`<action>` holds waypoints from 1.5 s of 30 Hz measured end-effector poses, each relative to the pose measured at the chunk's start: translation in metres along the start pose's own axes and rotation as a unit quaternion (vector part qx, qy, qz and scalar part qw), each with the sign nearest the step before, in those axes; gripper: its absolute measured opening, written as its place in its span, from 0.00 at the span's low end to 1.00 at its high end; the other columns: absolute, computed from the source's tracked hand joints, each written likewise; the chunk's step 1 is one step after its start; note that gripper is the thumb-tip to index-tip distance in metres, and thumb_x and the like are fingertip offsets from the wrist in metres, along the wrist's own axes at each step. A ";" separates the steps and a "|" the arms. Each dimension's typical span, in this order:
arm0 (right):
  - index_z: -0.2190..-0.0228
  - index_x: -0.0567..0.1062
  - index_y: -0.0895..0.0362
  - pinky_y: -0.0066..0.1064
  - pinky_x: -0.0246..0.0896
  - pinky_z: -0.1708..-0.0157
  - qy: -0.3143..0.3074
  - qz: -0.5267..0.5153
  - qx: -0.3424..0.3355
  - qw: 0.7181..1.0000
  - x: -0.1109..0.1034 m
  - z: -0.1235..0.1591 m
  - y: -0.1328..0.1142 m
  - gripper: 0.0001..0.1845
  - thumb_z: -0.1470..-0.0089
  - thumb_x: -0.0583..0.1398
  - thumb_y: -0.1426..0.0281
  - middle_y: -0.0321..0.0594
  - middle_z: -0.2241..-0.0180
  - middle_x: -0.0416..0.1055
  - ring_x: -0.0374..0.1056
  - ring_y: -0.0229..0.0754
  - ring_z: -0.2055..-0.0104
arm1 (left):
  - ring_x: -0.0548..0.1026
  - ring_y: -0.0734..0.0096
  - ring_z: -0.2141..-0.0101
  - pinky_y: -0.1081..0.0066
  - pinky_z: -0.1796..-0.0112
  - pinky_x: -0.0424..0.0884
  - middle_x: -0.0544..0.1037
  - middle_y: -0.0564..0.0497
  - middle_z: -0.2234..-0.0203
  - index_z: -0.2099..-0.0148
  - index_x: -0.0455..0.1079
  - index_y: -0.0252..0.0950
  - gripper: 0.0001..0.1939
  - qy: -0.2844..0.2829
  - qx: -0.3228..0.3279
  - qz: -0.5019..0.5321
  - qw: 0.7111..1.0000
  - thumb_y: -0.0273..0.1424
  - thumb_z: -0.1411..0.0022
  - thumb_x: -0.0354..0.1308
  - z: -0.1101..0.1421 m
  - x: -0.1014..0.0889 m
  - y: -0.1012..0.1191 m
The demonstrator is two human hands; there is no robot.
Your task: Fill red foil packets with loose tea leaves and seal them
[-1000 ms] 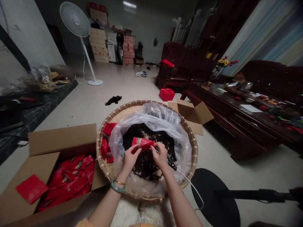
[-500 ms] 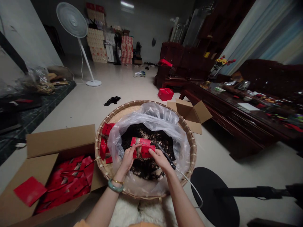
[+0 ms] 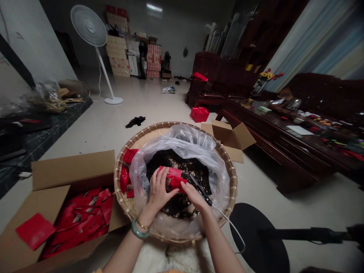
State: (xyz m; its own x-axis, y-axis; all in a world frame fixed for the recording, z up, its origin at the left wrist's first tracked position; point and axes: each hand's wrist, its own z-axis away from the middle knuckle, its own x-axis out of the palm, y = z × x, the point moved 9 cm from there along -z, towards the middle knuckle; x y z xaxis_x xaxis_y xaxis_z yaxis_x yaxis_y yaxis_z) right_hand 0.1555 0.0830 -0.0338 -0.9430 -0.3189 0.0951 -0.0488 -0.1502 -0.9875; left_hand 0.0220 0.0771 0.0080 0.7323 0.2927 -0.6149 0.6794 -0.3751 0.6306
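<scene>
In the head view, a red packet [image 3: 178, 185] with a printed label lies between my hands over a clear plastic bag [image 3: 182, 142]. My left hand [image 3: 159, 189] covers its left end, fingers over the top and thumb along the lower edge. My right hand [image 3: 195, 196] pinches its right end. Behind it is another red packet piece [image 3: 174, 171]. Dark, crumbly leaf-like stuff [image 3: 176, 206] fills the bag. Beside my right hand rests a thin black-handled tool [image 3: 200, 187] with a white cord. The bag sits in a round woven basket [image 3: 233, 178].
Left of the basket, an open carton [image 3: 74, 167] holds many red packets, with one red packet [image 3: 35, 230] on its flap. Another open carton [image 3: 244, 136] stands beyond. At right are a black round stand base [image 3: 256, 242] and a dark wooden table [image 3: 273, 146]. A white fan [image 3: 113, 100] stands behind.
My left hand has moved from pinching the packet's edge to lying over its left end. The packet was turned label side up, then partly covered. My right hand keeps its pinch.
</scene>
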 end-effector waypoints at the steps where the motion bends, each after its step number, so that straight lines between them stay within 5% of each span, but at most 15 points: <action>1: 0.60 0.77 0.57 0.44 0.55 0.47 0.004 0.005 -0.002 1.000 0.000 0.000 0.000 0.28 0.50 0.55 0.47 0.43 0.60 0.76 0.69 0.46 0.58 | 0.55 0.45 0.42 0.47 0.47 0.56 0.62 0.40 0.42 0.39 0.58 0.38 0.38 -0.033 0.044 -0.047 0.997 0.38 0.52 0.64 0.001 0.003 0.013; 4: 0.61 0.77 0.56 0.44 0.57 0.48 0.011 0.023 -0.009 1.000 0.006 0.000 -0.002 0.27 0.49 0.55 0.48 0.43 0.61 0.76 0.69 0.45 0.58 | 0.60 0.47 0.46 0.50 0.52 0.61 0.67 0.43 0.45 0.42 0.62 0.42 0.34 -0.102 0.093 -0.124 0.983 0.26 0.53 0.64 0.006 0.011 0.032; 7: 0.63 0.77 0.57 0.43 0.59 0.50 -0.010 0.037 -0.018 0.999 0.014 -0.001 -0.009 0.26 0.48 0.55 0.49 0.42 0.63 0.76 0.69 0.45 0.58 | 0.64 0.51 0.51 0.54 0.56 0.64 0.71 0.44 0.49 0.44 0.63 0.41 0.33 -0.104 0.077 -0.124 0.984 0.21 0.54 0.63 0.006 0.011 0.026; 10: 0.65 0.77 0.59 0.41 0.62 0.54 0.008 0.030 -0.040 0.999 0.006 -0.007 -0.023 0.28 0.46 0.51 0.49 0.44 0.65 0.76 0.71 0.45 0.60 | 0.68 0.56 0.55 0.57 0.58 0.67 0.74 0.45 0.53 0.46 0.65 0.41 0.30 -0.042 0.028 -0.083 0.995 0.23 0.53 0.62 0.002 0.001 0.005; 13: 0.65 0.76 0.58 0.39 0.63 0.58 0.096 0.121 -0.083 0.984 -0.018 -0.017 -0.038 0.25 0.43 0.49 0.53 0.46 0.65 0.76 0.71 0.46 0.61 | 0.70 0.58 0.58 0.60 0.57 0.68 0.76 0.46 0.58 0.48 0.67 0.40 0.26 0.065 -0.042 -0.031 0.997 0.30 0.51 0.63 -0.001 -0.017 -0.021; 16: 0.55 0.73 0.56 0.44 0.58 0.52 0.142 0.357 -0.129 0.914 -0.020 -0.030 -0.046 0.20 0.49 0.59 0.61 0.47 0.56 0.73 0.66 0.50 0.53 | 0.70 0.58 0.58 0.60 0.56 0.68 0.75 0.45 0.61 0.49 0.68 0.39 0.26 0.129 -0.099 -0.010 0.987 0.37 0.52 0.64 0.002 -0.027 -0.036; 19: 0.45 0.64 0.56 0.51 0.54 0.51 0.129 0.535 -0.118 0.827 -0.004 -0.048 -0.031 0.37 0.58 0.65 0.67 0.53 0.47 0.65 0.57 0.59 0.45 | 0.70 0.58 0.58 0.60 0.56 0.68 0.74 0.44 0.61 0.49 0.67 0.38 0.27 0.141 -0.111 -0.007 0.984 0.39 0.52 0.64 0.004 -0.028 -0.036; 22: 0.44 0.62 0.58 0.50 0.56 0.54 0.114 0.604 -0.102 0.782 0.011 -0.068 -0.018 0.40 0.60 0.66 0.68 0.56 0.51 0.68 0.61 0.59 0.49 | 0.69 0.57 0.58 0.59 0.56 0.68 0.74 0.44 0.61 0.50 0.67 0.37 0.27 0.160 -0.105 -0.003 0.982 0.40 0.52 0.63 0.007 -0.030 -0.033; 26: 0.46 0.63 0.60 0.42 0.60 0.55 0.114 0.535 -0.131 0.827 0.022 -0.099 -0.021 0.34 0.55 0.63 0.65 0.53 0.55 0.70 0.66 0.51 0.54 | 0.69 0.56 0.59 0.58 0.56 0.68 0.72 0.43 0.61 0.50 0.66 0.36 0.28 0.177 -0.103 -0.004 0.979 0.41 0.52 0.64 0.008 -0.034 -0.032; 29: 0.43 0.58 0.61 0.39 0.60 0.52 0.115 0.425 -0.183 0.879 0.022 -0.119 -0.032 0.41 0.56 0.64 0.62 0.53 0.50 0.66 0.64 0.50 0.49 | 0.70 0.55 0.59 0.58 0.57 0.68 0.72 0.43 0.62 0.50 0.66 0.36 0.28 0.185 -0.108 -0.009 0.977 0.41 0.52 0.64 0.009 -0.035 -0.034; 31: 0.43 0.57 0.60 0.41 0.58 0.49 0.142 0.383 -0.205 0.889 0.016 -0.120 -0.036 0.41 0.57 0.64 0.62 0.53 0.48 0.63 0.61 0.51 0.46 | 0.70 0.56 0.59 0.58 0.57 0.68 0.72 0.43 0.62 0.49 0.66 0.36 0.28 0.200 -0.111 -0.009 0.974 0.41 0.52 0.64 0.010 -0.036 -0.037; 35: 0.49 0.62 0.61 0.43 0.59 0.49 0.208 0.383 -0.225 0.871 0.005 -0.082 -0.031 0.25 0.49 0.57 0.71 0.53 0.52 0.63 0.62 0.48 0.49 | 0.70 0.56 0.59 0.59 0.57 0.68 0.72 0.43 0.62 0.50 0.65 0.35 0.29 0.235 -0.122 -0.011 0.964 0.42 0.53 0.63 0.015 -0.039 -0.044; 38: 0.51 0.63 0.62 0.43 0.58 0.47 0.153 0.448 -0.237 0.848 0.022 -0.045 -0.012 0.23 0.50 0.58 0.72 0.56 0.50 0.60 0.58 0.50 0.45 | 0.71 0.56 0.60 0.59 0.58 0.68 0.71 0.42 0.63 0.51 0.66 0.34 0.30 0.243 -0.138 -0.016 0.960 0.44 0.53 0.63 0.017 -0.039 -0.048; 41: 0.48 0.64 0.62 0.50 0.51 0.44 0.083 0.540 -0.233 0.804 0.044 -0.023 0.009 0.30 0.52 0.62 0.66 0.59 0.44 0.56 0.48 0.57 0.39 | 0.71 0.56 0.61 0.59 0.59 0.69 0.72 0.42 0.63 0.52 0.66 0.33 0.30 0.246 -0.148 -0.019 0.958 0.46 0.53 0.63 0.018 -0.039 -0.049; 45: 0.42 0.58 0.62 0.56 0.41 0.42 0.056 0.612 -0.208 0.761 0.058 -0.027 0.021 0.46 0.58 0.65 0.55 0.62 0.38 0.45 0.38 0.64 0.36 | 0.71 0.56 0.60 0.59 0.58 0.68 0.72 0.42 0.62 0.53 0.66 0.33 0.28 0.262 -0.147 -0.010 0.954 0.46 0.52 0.62 0.020 -0.041 -0.051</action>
State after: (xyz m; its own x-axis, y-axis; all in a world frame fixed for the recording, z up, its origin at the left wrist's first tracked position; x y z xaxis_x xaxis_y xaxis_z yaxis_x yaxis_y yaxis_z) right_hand 0.0907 0.0871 -0.0521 -0.3876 0.1027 -0.9161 0.8099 0.5125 -0.2852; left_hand -0.0431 0.0667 -0.0085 0.5899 0.7247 -0.3561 0.6203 -0.1244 0.7745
